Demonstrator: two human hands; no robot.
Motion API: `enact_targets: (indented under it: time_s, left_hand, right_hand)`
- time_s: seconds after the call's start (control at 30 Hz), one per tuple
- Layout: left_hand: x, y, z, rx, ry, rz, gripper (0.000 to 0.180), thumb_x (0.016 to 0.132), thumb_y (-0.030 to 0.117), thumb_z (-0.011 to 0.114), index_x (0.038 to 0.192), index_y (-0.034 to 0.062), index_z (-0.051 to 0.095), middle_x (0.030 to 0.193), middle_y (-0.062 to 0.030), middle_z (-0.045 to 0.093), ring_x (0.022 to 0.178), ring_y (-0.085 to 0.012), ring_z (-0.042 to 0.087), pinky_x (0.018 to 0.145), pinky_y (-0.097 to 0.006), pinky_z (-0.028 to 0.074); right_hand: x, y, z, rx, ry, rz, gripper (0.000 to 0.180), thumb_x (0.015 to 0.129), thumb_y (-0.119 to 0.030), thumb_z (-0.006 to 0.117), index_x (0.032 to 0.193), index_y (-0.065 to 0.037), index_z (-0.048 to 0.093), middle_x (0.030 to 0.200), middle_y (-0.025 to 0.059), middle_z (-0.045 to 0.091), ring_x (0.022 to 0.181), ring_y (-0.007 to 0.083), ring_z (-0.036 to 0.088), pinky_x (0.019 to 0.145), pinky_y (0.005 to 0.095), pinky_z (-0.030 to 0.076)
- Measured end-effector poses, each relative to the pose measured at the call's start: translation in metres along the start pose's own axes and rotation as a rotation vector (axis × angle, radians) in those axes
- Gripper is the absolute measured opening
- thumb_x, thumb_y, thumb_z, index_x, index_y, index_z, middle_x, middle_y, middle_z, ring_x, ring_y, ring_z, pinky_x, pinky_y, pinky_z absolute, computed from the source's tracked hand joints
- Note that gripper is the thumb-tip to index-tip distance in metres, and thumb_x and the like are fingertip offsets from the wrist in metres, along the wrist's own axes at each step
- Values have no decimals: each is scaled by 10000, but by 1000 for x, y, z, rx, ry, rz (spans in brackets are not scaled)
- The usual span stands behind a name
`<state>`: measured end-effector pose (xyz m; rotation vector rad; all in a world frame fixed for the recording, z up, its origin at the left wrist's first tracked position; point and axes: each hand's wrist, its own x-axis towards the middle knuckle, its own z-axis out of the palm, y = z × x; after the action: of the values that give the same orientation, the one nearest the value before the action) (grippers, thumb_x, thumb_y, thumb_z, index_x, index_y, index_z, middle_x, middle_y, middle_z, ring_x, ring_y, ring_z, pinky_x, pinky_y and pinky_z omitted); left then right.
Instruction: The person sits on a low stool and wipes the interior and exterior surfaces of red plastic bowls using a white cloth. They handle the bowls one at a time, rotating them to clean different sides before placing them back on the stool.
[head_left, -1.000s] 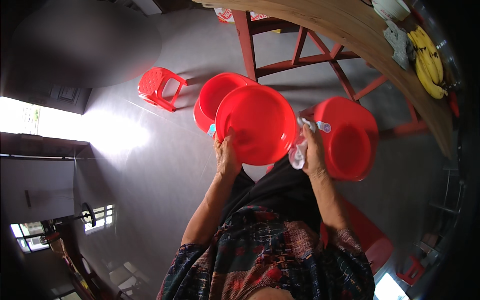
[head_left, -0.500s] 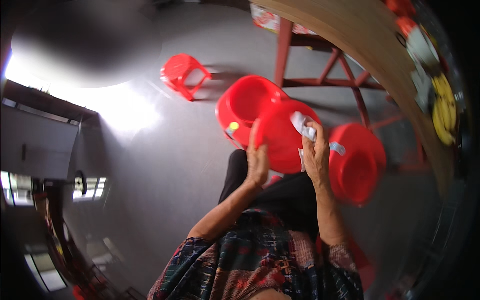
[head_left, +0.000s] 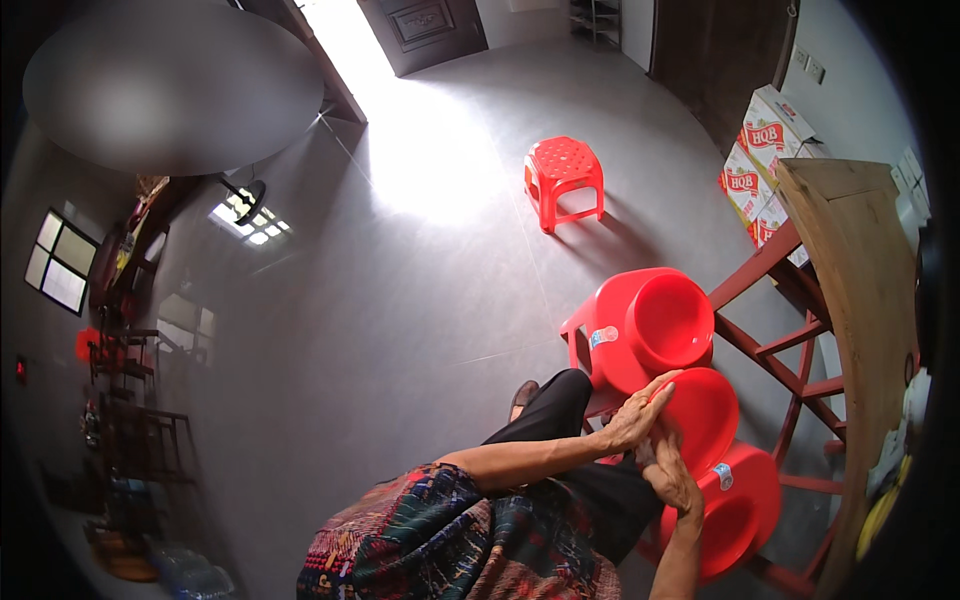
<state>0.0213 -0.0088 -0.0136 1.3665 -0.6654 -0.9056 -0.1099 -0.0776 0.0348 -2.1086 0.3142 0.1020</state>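
A round red plastic dish [head_left: 705,410], shallow and shiny, is tilted over my lap. My left hand [head_left: 637,418] grips its near left rim, fingers straight and pressed together. My right hand [head_left: 672,478] is just below, closed, its bent fingers against the rim and the left hand; whatever it holds is hidden. No white cloth shows now. Beyond the dish stands a red plastic stool [head_left: 612,300] with a red bowl-like round [head_left: 672,320] on top and a sticker on its side. A second red stool [head_left: 765,485], also stickered, carries a similar round close to my right arm.
A small red stool [head_left: 565,165] stands farther off on the grey floor. At the right is a wooden tabletop [head_left: 850,300] on dark red legs, with bananas [head_left: 880,515] at its edge. Stacked cartons [head_left: 765,150] are behind it. Bright light comes through an open doorway.
My view has swung, shifting the stools and hands rightward. The white cloth that was in my right hand is out of sight. My hands have come together at the dish's rim.
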Motion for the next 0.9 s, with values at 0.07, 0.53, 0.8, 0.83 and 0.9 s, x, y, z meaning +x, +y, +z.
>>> enact_targets:
  time_s: [0.07,0.53,0.8,0.83,0.9]
  left_hand:
    - [4,4,-8,12,-109,-108,535,987,445,352,1396,102,381,1066,-177,597,1029,-235,576,984,-343,384]
    - [12,10,-14,97,-156,-48,542,978,467,359,1363,88,405,1182,-201,570,1149,-322,525,957,-378,390]
    - [14,17,-9,69,-223,-90,562,974,491,352,1402,127,371,1282,-161,525,1206,-268,495,1018,-362,353]
    - [14,20,-7,66,-243,-106,565,973,491,352,1404,127,368,1288,-160,522,1209,-270,494,1021,-363,351]
    - [16,23,-7,78,-290,-191,560,968,479,371,1402,125,371,1275,-163,531,1198,-272,500,1003,-368,368]
  right_hand:
    - [-7,2,-9,78,-130,18,633,737,-38,392,1365,28,339,1416,317,234,1255,483,312,1093,467,258]
    - [11,33,-3,-865,499,221,298,804,-23,565,1101,-8,541,993,189,486,918,367,563,730,430,519]
    - [13,22,16,-315,457,-19,464,768,-81,667,1205,-3,532,1077,287,513,936,459,580,764,457,514]
    - [19,38,17,-484,613,-152,433,765,-60,660,1179,11,554,1051,298,510,903,464,580,755,452,514]
    - [26,48,6,-674,656,-53,367,770,-29,629,1132,5,571,1035,242,515,912,409,568,737,448,508]
